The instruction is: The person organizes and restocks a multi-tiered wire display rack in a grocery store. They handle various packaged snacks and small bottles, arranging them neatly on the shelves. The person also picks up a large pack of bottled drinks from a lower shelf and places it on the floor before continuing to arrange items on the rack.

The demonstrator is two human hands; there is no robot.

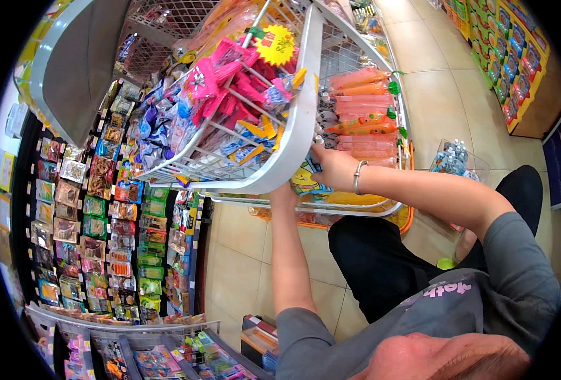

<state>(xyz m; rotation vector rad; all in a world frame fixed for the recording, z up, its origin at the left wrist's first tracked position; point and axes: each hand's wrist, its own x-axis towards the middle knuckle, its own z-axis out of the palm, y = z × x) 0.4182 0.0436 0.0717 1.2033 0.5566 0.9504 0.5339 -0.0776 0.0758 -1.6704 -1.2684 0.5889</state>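
My right hand (338, 168), with a metal bangle at its wrist, reaches into the lower white wire basket (356, 207). Its thumb and fingers are on a blue-and-yellow packet (304, 180), partly covered by the upper basket's rim. My left hand (283, 194) goes in under that rim; only its wrist end shows, and its fingers are hidden. Beyond my right hand, dark pouches with white caps (328, 118) stand beside rows of orange carrot-shaped packs (361, 124) and pink plastic tubes (368, 142).
The upper wire basket (280, 164) overhangs both hands, filled with pink-wrapped items (228, 80) and a yellow starburst tag (275, 45). On the floor at right sits a clear box of capped pouches (454, 159). Racks of hanging snack packets (104, 213) stand left.
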